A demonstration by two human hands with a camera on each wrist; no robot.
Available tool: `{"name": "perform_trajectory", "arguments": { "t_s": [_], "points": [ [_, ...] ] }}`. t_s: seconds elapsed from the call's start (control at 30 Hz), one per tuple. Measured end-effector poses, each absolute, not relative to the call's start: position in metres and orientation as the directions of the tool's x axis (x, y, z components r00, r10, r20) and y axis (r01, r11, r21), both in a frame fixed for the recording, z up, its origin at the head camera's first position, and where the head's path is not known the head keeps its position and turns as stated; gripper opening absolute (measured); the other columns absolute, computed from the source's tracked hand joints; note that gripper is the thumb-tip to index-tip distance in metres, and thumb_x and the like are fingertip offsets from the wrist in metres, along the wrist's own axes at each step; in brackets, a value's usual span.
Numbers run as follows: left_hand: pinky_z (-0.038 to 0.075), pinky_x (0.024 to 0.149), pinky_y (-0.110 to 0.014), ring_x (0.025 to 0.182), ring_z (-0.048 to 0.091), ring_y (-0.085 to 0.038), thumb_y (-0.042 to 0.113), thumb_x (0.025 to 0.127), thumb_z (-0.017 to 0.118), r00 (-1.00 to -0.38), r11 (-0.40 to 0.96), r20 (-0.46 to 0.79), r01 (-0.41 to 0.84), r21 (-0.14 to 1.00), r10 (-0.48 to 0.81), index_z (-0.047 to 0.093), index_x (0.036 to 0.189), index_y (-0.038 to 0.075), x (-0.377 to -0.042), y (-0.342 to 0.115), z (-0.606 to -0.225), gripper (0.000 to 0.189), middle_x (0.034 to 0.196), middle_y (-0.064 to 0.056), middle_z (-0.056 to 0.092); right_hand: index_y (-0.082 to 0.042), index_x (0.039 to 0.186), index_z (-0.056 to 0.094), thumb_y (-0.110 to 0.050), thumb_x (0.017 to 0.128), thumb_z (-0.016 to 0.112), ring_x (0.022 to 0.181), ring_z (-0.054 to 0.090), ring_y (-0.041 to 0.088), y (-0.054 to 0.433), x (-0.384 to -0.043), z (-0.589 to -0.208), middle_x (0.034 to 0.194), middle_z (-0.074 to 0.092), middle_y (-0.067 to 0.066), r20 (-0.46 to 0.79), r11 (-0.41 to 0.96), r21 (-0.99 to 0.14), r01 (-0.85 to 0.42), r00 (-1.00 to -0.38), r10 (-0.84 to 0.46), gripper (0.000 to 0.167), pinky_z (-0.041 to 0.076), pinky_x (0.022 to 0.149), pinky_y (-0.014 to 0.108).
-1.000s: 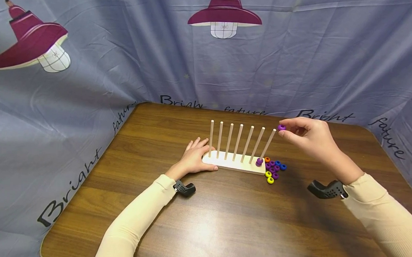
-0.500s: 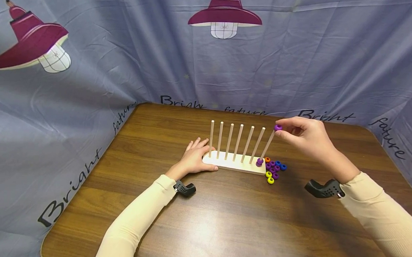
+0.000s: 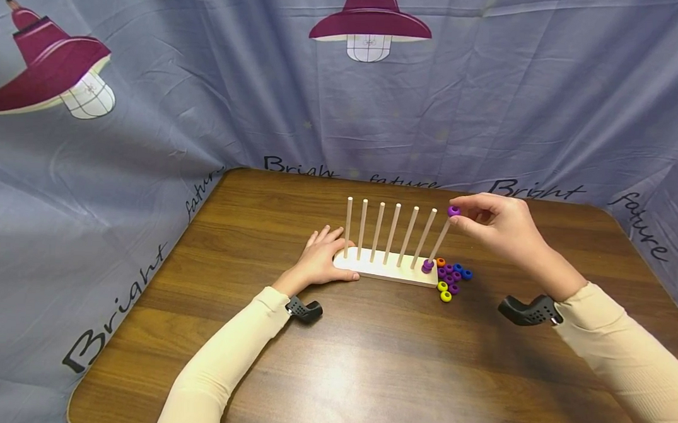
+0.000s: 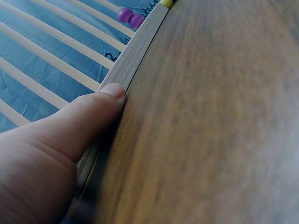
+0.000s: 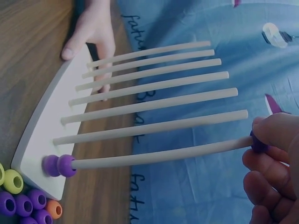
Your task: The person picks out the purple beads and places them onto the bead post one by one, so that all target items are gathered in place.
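Observation:
A pale wooden peg board [image 3: 385, 271] with a row of several upright rods stands on the table. My left hand [image 3: 316, 261] holds its left end, thumb along the front edge and fingers spread behind. In the left wrist view the thumb [image 4: 96, 114] presses the board's side. My right hand [image 3: 500, 223] pinches a purple bead [image 3: 454, 211] between thumb and fingertips at the top of the rightmost rod. The right wrist view shows this bead [image 5: 258, 142] around the rod's tip. Two purple beads [image 5: 59, 165] sit stacked at the foot of that same rod.
Loose beads lie on the table [image 3: 286, 373] by the board's right end: several purple beads [image 3: 448, 278], yellow beads [image 3: 446, 296], blue beads [image 3: 467, 275] and an orange bead [image 3: 440, 262]. A grey-blue curtain [image 3: 462, 116] hangs behind and beside the table.
My right hand has moved left with the purple bead, from just right of the rightmost rod onto its tip. The left hand and the board have stayed in place.

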State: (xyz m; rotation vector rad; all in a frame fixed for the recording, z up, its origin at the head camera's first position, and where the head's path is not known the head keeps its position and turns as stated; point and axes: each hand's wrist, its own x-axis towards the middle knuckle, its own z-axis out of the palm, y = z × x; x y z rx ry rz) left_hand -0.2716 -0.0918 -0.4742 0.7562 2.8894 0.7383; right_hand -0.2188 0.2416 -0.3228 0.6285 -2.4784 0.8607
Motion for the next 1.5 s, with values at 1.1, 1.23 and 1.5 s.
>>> {"name": "perform_trajectory", "arguments": {
  "t_s": [1.1,1.23,1.5],
  "points": [
    [0.008,0.129,-0.058,0.158,0.019,-0.042,0.056,0.076,0.082,-0.879,0.763,0.063,0.443,0.470,0.472,0.064,0.134,0.022,-0.2710,-0.0924,-0.4736,0.070,0.165,-0.017,0.035,-0.007,0.101,0.080,-0.006,0.082,0.082,0.066,0.054,-0.009,0.2453,-0.2174,-0.3251,0.078,0.073,0.005,0.531,0.714,-0.456,-0.531,-0.806,-0.261,0.019,0.042,0.059,0.008],
    [0.008,0.129,-0.058,0.158,0.019,-0.042,0.057,0.076,0.082,-0.878,0.764,0.062,0.446,0.467,0.475,0.063,0.135,0.022,-0.2708,-0.0924,-0.4736,0.071,0.165,-0.017,0.035,-0.007,0.101,0.080,-0.006,0.083,0.081,0.066,0.054,-0.010,0.2465,-0.2166,-0.3249,0.080,0.075,0.007,0.531,0.714,-0.461,-0.526,-0.809,-0.253,0.018,0.042,0.060,0.008],
    [0.008,0.129,-0.059,0.157,0.019,-0.043,0.057,0.076,0.082,-0.878,0.761,0.064,0.446,0.472,0.475,0.064,0.134,0.022,-0.2701,-0.0923,-0.4726,0.070,0.165,-0.017,0.035,-0.007,0.101,0.080,-0.005,0.083,0.081,0.066,0.054,-0.010,0.2487,-0.2163,-0.3262,0.079,0.073,-0.004,0.528,0.714,-0.463,-0.526,-0.810,-0.255,0.018,0.043,0.060,0.008]
  ]
}}
